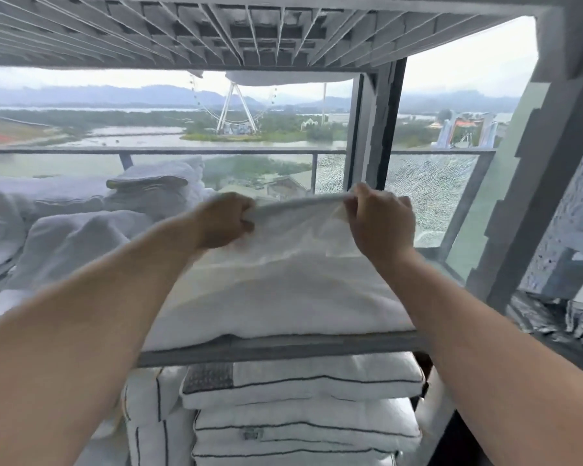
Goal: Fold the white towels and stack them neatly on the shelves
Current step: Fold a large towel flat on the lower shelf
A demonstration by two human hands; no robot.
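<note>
The left grip [228, 220] and right grip [381, 223] both pinch the towel [283, 290] at its far edge, and the rest lies below and nearer, on the shelf [283, 351].

A towel [283, 290] lies on the shelf [283, 349], its far edge raised between the left hand [226, 218] and the right hand [381, 220]. Below the shelf sits a stack [303, 408] of folded towels. Left of the towel lies a loose pile [74, 240], with a folded pile [155, 186] behind it. An upper shelf [216, 28] runs overhead. A window [148, 129] stands behind everything.
</note>
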